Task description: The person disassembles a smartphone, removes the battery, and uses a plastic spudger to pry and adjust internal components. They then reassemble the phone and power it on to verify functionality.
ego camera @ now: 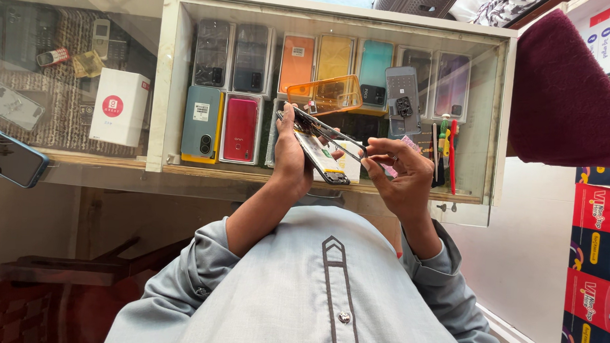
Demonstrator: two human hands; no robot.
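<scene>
My left hand (288,157) grips an opened phone (321,150) by its left side, holding it above the glass counter. The phone's back is off, so its inner board and battery show. At the phone's right end, the thumb and fingers of my right hand (403,176) pinch the thin dark frame. An orange see-through case (324,92) lies on the glass just beyond the phone. A grey back cover (402,100) with a camera block lies to the right of the case.
The glass display counter (163,85) holds rows of phones and a white box (120,107). Screwdrivers (445,153) lie right of my hands. A blue-edged phone (8,156) sits at the far left. A maroon cloth (564,99) and stacked red and blue boxes (596,256) fill the right.
</scene>
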